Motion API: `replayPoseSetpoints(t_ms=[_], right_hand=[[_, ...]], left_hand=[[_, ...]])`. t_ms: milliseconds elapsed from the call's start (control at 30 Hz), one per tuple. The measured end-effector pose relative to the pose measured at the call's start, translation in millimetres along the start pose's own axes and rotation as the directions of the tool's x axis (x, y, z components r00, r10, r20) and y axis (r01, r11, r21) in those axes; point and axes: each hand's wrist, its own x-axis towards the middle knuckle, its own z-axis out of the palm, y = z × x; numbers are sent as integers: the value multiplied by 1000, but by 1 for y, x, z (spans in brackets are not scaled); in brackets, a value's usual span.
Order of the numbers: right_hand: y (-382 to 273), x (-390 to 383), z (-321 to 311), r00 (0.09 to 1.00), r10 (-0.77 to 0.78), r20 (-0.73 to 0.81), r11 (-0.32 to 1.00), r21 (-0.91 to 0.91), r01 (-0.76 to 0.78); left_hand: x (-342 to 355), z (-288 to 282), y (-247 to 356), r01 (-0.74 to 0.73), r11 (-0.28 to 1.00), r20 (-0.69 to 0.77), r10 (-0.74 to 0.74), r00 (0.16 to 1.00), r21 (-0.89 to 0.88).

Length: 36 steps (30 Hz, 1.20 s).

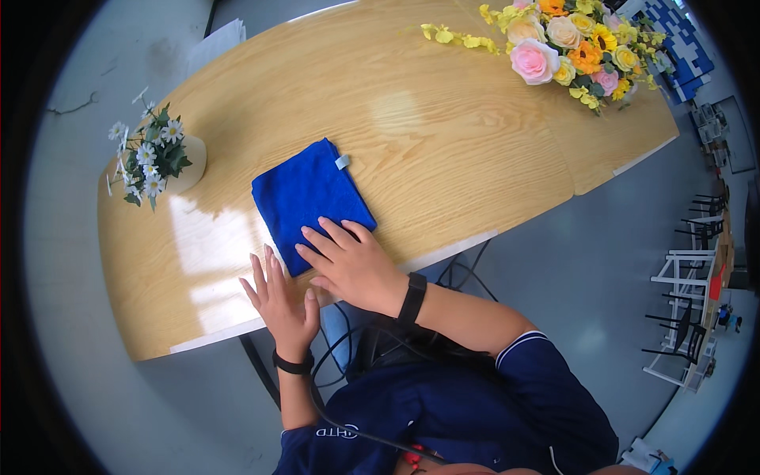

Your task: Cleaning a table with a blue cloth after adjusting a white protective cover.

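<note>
A blue cloth (309,194), folded into a rough square with a small white tag on its far right edge, lies flat on the wooden table. My right hand (352,265) rests on the cloth's near right part, fingers spread over it and palm down. Just left of the cloth's near corner is my left hand (281,305), its fingers stretched out and holding nothing. Whether its fingertips touch the cloth's edge or the tabletop, I cannot tell. Each wrist wears a black band.
A white pot of daisies (188,165) stands at the table's left. On the far right sits a bouquet of yellow, pink and orange flowers (582,51). The curved table (459,150) has its near edge by my body. Black cables (467,277) hang below it.
</note>
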Motion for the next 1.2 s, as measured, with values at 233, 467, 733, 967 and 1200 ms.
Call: replayPoseSetpoints(t_ms=[233, 467, 733, 967, 1200], right_hand=[[-4, 0, -4, 1000, -15, -1, 996, -86, 15], [-1, -6, -1, 999, -38, 29, 994, -100, 40], [-4, -19, -9, 997, -66, 25, 996, -64, 68], [-1, -27, -6, 997, -79, -15, 997, -15, 79], [3, -29, -9, 996, -79, 34, 995, -53, 81]], left_hand=[[0, 2, 3, 38, 993, -6, -37, 999, 114], [1, 8, 1, 53, 980, 1, -54, 999, 193], [1, 9, 2, 73, 983, -13, -72, 997, 170], [3, 8, 5, 74, 970, 29, -83, 996, 232], [1, 12, 3, 89, 986, -88, -77, 993, 140]])
